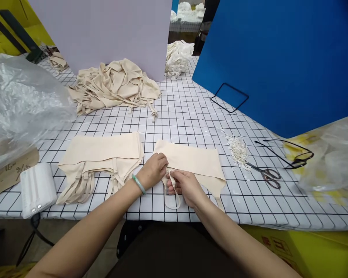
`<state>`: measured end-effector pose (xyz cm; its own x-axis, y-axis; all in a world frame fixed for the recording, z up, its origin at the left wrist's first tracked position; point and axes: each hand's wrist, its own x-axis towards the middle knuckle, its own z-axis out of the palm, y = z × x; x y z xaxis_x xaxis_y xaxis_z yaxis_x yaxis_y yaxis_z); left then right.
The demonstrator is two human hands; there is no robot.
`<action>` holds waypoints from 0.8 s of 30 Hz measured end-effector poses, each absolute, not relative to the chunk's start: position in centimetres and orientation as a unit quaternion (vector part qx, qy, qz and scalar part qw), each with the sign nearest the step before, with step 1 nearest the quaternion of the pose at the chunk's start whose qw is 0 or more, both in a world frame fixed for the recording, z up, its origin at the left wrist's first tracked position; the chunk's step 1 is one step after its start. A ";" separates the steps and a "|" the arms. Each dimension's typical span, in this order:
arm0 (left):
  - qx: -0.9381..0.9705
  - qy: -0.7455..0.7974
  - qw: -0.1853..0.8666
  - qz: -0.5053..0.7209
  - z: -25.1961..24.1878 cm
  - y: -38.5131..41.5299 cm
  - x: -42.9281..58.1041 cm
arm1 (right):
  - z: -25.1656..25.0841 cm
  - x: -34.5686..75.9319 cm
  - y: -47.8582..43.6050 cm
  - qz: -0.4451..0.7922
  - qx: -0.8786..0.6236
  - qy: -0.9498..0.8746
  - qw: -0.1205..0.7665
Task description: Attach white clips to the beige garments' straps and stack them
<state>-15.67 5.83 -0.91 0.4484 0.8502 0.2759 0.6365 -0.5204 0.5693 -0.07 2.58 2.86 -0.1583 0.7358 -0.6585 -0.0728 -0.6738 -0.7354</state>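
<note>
A cream camisole top (193, 159) with thin straps lies flat in front of me. My left hand (156, 169), below a green bangle (139, 184), pinches the fabric at the top's left side. Close beside it, my right hand (185, 186) has thumb and fingers closed on a looped strap (176, 201) that hangs toward the table edge. What exactly sits between the fingertips of each hand is partly hidden. To the left rests a neat stack of similar tops (101, 148), their straps gathered toward me.
A heap of cream garments (118, 87) lies at the back. Right of my hands are small white scraps (238, 150), scissors (268, 175) and eyeglasses (300, 159). A white power bank (38, 189) sits by the left front edge, near a clear plastic bag (26, 104). A blue board (278, 58) stands at right.
</note>
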 end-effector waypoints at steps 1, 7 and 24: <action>0.820 0.451 0.207 0.284 -0.9 5.9 -15.7 | 2.9 -0.3 2.7 0.706 -0.586 -0.272 0.289; 0.786 0.465 0.273 0.303 -0.4 6.4 -16.0 | 3.0 -0.8 3.7 0.699 -0.606 -0.225 0.307; 0.732 0.520 0.334 0.287 0.7 7.2 -15.4 | 2.5 -0.6 4.8 0.684 -0.605 -0.244 0.325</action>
